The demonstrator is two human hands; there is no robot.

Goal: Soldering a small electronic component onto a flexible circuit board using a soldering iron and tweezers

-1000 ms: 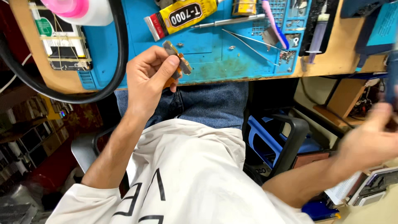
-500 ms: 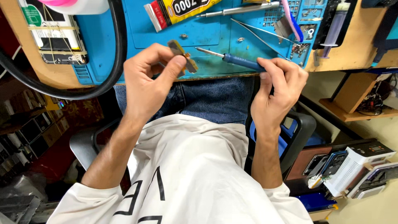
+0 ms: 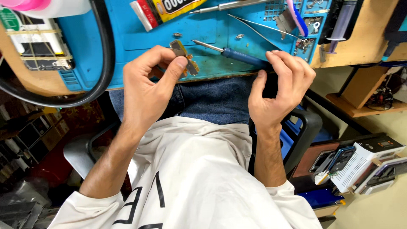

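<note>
My left hand (image 3: 146, 87) pinches a small brownish circuit part (image 3: 185, 56) between thumb and fingers, just above the front edge of the blue work mat (image 3: 140, 40). My right hand (image 3: 277, 91) grips the blue handle of a screwdriver (image 3: 241, 56). Its metal tip points left toward the part and stops a little short of it. Both hands hover over my lap, at the edge of the wooden bench.
On the mat lie a yellow-and-red glue tube (image 3: 163, 8), tweezers (image 3: 258, 27), a pink-and-blue tool (image 3: 296, 17) and small screws. A thick black cable (image 3: 99, 63) loops at the left beside a phone board (image 3: 36, 42). Stacked phones and boxes (image 3: 360, 161) sit low right.
My right hand came up from the low right, took the blue screwdriver and now aims its tip at the part. My left hand stayed put with the part.
</note>
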